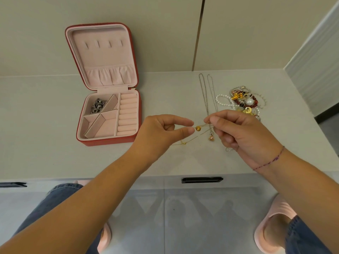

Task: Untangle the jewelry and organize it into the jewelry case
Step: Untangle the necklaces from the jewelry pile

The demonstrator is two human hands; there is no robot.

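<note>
A red jewelry case (pixel 110 141) with pink lining stands open at the left of the counter; a dark silver chain (pixel 98 106) lies in its back-left compartment. In front of me a thin gold chain with a gold bead (pixel 198 128) is stretched between my hands. My left hand (pixel 163 132) pinches it just left of the bead, my right hand (pixel 238 131) pinches it on the right. The chain's loose end with its clasp (pixel 183 143) trails on the counter. A silver chain (pixel 205 92) with a pink pendant (pixel 211 138) crosses it.
A tangled heap of jewelry (pixel 242 102), with pearls, red beads and gold pieces, lies at the right behind my right hand. The counter's front edge (pixel 128 177) runs below my wrists, with a black drawer handle (pixel 201 180) under it. A wall stands on the right.
</note>
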